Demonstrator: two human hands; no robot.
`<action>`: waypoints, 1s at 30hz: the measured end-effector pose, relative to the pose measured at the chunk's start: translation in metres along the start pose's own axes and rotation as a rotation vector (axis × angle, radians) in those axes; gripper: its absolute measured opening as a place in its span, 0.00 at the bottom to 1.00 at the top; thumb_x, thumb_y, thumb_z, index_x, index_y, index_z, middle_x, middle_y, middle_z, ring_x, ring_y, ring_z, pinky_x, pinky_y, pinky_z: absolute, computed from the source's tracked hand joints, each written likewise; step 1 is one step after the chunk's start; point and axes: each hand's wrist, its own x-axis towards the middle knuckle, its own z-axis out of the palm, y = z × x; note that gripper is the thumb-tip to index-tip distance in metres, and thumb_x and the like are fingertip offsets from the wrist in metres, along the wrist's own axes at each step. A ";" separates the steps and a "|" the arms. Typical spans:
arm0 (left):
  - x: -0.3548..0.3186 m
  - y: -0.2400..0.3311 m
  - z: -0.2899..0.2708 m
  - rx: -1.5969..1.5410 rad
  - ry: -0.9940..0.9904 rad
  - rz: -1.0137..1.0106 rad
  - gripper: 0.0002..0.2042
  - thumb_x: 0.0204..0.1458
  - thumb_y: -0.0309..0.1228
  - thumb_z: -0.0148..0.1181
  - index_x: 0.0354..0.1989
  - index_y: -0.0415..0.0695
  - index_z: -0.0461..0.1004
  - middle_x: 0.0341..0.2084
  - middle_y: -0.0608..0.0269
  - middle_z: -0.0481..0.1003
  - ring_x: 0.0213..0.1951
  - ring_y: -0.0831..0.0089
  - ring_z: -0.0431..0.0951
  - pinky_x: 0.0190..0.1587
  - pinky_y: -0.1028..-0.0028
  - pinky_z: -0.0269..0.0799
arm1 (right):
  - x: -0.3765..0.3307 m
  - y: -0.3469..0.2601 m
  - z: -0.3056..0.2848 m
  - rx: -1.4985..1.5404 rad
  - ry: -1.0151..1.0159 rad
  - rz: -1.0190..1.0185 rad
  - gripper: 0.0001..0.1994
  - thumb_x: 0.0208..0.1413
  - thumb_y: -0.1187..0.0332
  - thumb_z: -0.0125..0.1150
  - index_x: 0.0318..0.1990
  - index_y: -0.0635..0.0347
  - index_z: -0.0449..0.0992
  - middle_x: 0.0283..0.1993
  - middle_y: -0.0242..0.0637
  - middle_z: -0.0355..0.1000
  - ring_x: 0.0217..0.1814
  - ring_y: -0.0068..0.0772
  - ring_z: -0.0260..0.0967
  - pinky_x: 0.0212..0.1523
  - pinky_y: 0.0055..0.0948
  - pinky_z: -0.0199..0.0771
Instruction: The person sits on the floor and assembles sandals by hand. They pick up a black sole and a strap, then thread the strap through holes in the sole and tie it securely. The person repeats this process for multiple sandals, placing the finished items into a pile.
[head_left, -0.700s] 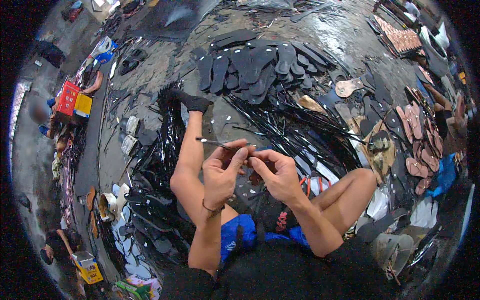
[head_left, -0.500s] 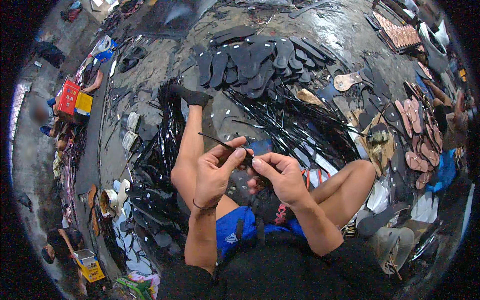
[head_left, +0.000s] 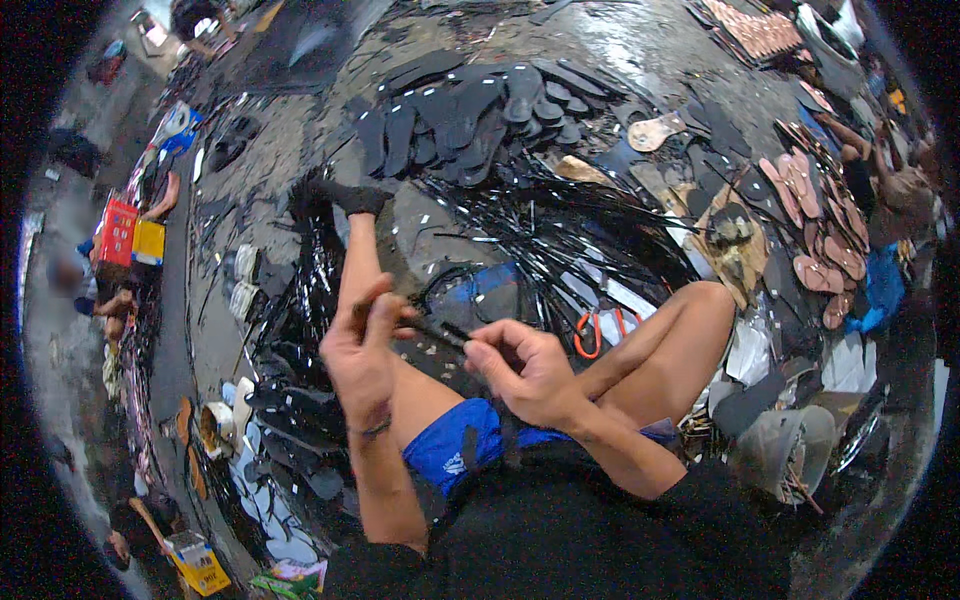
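My left hand [head_left: 360, 360] is raised above my shin, slightly smeared by motion, with its thumb and fingers closed on a thin black strip [head_left: 432, 327]. To its right, my right hand [head_left: 528, 370] pinches the strip's other side between thumb and forefinger. I cannot make out whether it is one strip or two short pieces. Beyond my hands lies a large heap of glossy black strips [head_left: 590, 235]. Scissors with orange handles [head_left: 588, 336] lie beside my bent right leg.
Black sandal soles [head_left: 460, 120] are piled on the floor ahead. Pink sandals [head_left: 818, 272] lie at the right, near a translucent bucket [head_left: 782, 450]. More black strips [head_left: 318, 265] lie by my left foot. People sit at the far left and right; one is by a red box [head_left: 117, 232].
My hands have moved apart, the left one toward the left and the right one slightly left and down. More of the orange scissor handles shows. The whole view has shifted a little.
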 end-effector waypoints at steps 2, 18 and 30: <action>-0.007 0.001 -0.013 -0.118 0.031 0.078 0.16 0.59 0.25 0.60 0.56 0.38 0.72 0.35 0.60 0.80 0.34 0.75 0.81 0.35 0.77 0.77 | -0.005 0.001 -0.002 0.154 -0.002 0.077 0.10 0.66 0.65 0.55 0.43 0.63 0.74 0.30 0.36 0.77 0.35 0.25 0.76 0.34 0.26 0.77; -0.060 0.016 -0.020 -0.016 -0.010 0.014 0.17 0.47 0.15 0.69 0.47 0.32 0.78 0.30 0.62 0.79 0.33 0.77 0.77 0.38 0.80 0.73 | -0.002 -0.023 0.025 0.110 -0.107 -0.302 0.07 0.60 0.74 0.60 0.44 0.64 0.75 0.40 0.37 0.74 0.42 0.26 0.73 0.42 0.25 0.74; -0.043 -0.005 -0.032 -0.033 -0.007 0.389 0.13 0.51 0.20 0.66 0.45 0.39 0.77 0.35 0.52 0.79 0.37 0.68 0.75 0.41 0.74 0.69 | 0.020 -0.005 0.035 0.192 -0.252 -0.353 0.07 0.61 0.76 0.59 0.44 0.66 0.69 0.38 0.38 0.71 0.39 0.24 0.77 0.38 0.23 0.77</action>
